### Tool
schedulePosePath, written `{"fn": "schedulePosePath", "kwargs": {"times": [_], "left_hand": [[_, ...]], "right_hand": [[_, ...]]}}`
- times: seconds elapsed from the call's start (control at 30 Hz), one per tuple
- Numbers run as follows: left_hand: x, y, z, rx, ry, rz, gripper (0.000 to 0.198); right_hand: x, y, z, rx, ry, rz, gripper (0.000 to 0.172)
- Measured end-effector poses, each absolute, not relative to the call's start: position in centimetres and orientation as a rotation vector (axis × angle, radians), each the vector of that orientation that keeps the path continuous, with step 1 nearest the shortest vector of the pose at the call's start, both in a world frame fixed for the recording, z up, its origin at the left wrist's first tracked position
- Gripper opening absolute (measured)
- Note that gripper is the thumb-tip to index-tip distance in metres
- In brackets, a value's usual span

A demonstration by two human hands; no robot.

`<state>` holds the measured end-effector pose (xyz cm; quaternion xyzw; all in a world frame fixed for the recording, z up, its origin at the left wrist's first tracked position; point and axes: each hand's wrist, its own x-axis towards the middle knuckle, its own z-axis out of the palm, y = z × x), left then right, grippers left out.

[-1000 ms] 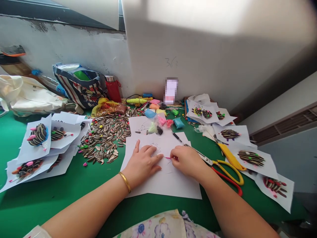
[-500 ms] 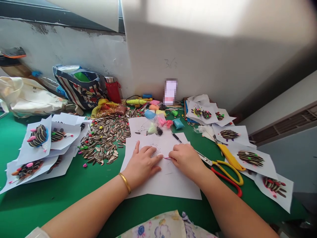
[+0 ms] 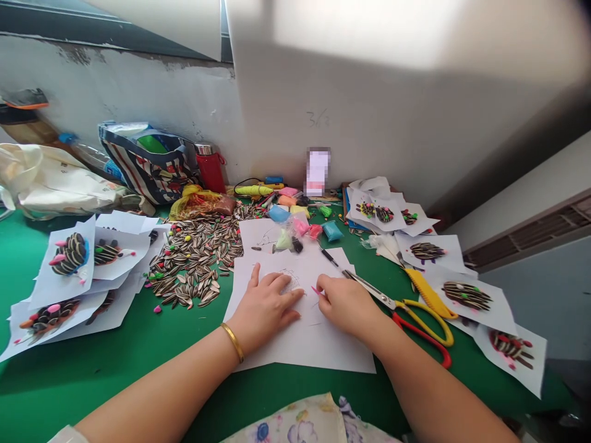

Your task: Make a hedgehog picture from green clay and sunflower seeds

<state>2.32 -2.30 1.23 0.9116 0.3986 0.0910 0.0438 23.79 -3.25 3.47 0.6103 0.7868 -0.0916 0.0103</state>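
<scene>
A pale plastered wall [image 3: 369, 123] closes the far side of a green table [image 3: 115, 363] crowded with craft supplies. A striped bag [image 3: 148, 163] stands against the wall at the back left, out of the working area. In front of it a loose heap of sunflower seeds [image 3: 198, 258] is spread flat, so single seeds lie within reach of the left side. Sheets bearing finished seed pictures [image 3: 69, 264] are fanned out along the left edge and also on the right, apparently set aside so that they do not overlap the work.

At the centre lies a blank sheet of paper [image 3: 318, 344] with a faint pencil sketch. The left hand [image 3: 265, 307] rests on it palm down with the fingers released and spread, probably to pin the sheet against sliding. The right hand [image 3: 344, 301] is clenched at the fingertips on a pink piece [image 3: 316, 290], which touches the paper just beside the sketch.

Scissors [image 3: 415, 311] lie just to the right of that hand, with the handles towards the person. Small clay packets [image 3: 300, 221] are clustered beyond the sheet.
</scene>
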Motion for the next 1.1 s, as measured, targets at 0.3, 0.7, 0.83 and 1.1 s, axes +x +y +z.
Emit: {"fn": "schedulePosePath", "kwargs": {"times": [0.3, 0.7, 0.83, 1.1], "left_hand": [[2.3, -2.4, 1.2, 2.784, 1.227, 0.279, 0.04], [2.3, -2.4, 1.3, 2.785, 1.214, 0.328, 0.038], [2.4, -2.4, 1.3, 2.778, 1.213, 0.331, 0.038], [2.4, -2.4, 1.1, 2.768, 1.209, 0.364, 0.039]], "right_hand": [[22.9, -3.2, 3.4, 1.923, 2.326, -0.389, 0.014], [22.3, -3.0, 3.4, 1.88, 2.312, -0.384, 0.019], [22.9, -2.8, 3.3, 1.922, 2.302, -0.371, 0.019], [23.1, -2.8, 3.0, 1.918, 2.349, -0.424, 0.012]]}}
